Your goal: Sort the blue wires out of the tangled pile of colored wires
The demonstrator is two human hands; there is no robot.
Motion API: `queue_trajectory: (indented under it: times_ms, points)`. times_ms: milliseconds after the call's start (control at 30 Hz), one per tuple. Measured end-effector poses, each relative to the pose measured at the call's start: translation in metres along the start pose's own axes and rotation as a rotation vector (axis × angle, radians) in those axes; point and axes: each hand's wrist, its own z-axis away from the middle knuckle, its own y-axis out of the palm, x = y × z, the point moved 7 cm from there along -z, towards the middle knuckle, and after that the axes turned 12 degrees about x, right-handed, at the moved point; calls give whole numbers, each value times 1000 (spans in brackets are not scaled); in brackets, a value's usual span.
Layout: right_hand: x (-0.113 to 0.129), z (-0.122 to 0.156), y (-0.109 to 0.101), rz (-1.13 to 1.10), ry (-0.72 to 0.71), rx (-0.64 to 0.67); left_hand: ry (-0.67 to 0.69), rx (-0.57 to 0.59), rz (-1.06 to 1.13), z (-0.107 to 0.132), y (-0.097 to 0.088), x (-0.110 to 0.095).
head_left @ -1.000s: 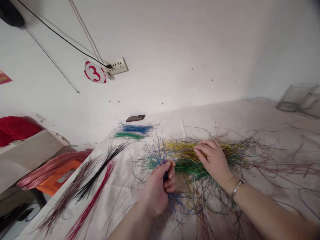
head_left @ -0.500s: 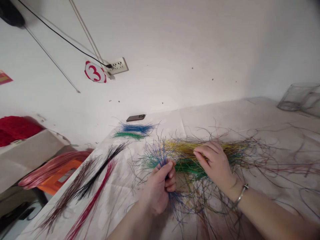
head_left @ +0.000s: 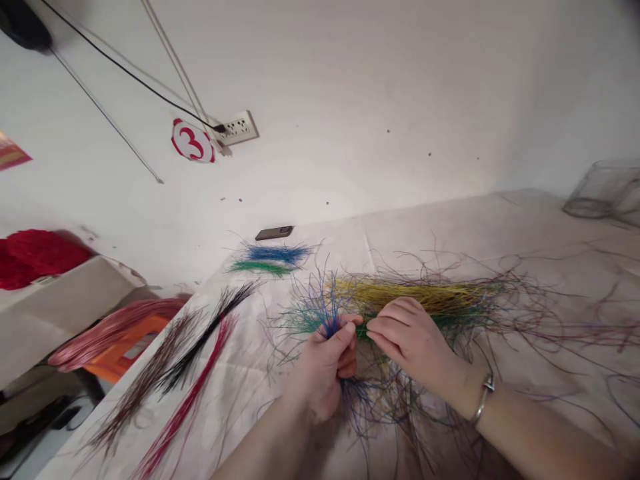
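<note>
Two hands work near the front edge of the desk, which is covered with a creased pale sheet. Your left hand is almost closed, its fingers curled tightly around a tuft of thin blue strands that fans out above your grip and trails below it. Your right hand sits just beside it, its fingers bent and pinched onto the green strands that lie along a long yellow bundle. A metal bangle circles your right wrist. Loose strands in mixed colours straggle across the sheet around both hands. Farther along the desk lie a small blue bunch and a green one, with a dark phone beyond them. To your left are separate black, red and brownish bunches. On the wall, the one clear piece of writing is a red "3" on a round white sign, just beside a power socket with a black cable plugged in. A small poster at far left is too blurred to read.
</note>
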Motion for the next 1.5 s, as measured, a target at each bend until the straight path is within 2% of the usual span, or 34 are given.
queue_trajectory:
  times_ms: [200, 367, 467, 600, 733, 900, 1133, 1267, 1500]
  points:
    - [1, -1, 8, -16, -8, 54, 39, -23, 36, -2, -2, -2]
    - [-9, 1, 7, -80, 64, 47, 161, -94, 112, -3, -8, -12]
    - [-31, 6, 2, -164, 183, -41, 212, -139, 146, -2, -12, -16]
    - [-77, 18, 1, -152, 434, -143, 176, -81, 187, -2, -8, -16]
    - [-104, 24, 14, -76, 569, -10, 116, -61, 163, -2, -8, -14]
    - [-101, 19, 27, 131, 554, 164, 66, -63, 144, -1, -9, -10]
    - [-97, 13, 30, 317, 549, 215, 14, -18, 130, -2, -6, -1]
    - [-99, 15, 26, 262, 535, 164, 11, -6, 132, -2, -7, 1]
    - [-95, 20, 7, -20, 500, -52, 4, 2, 146, -1, -5, -1]
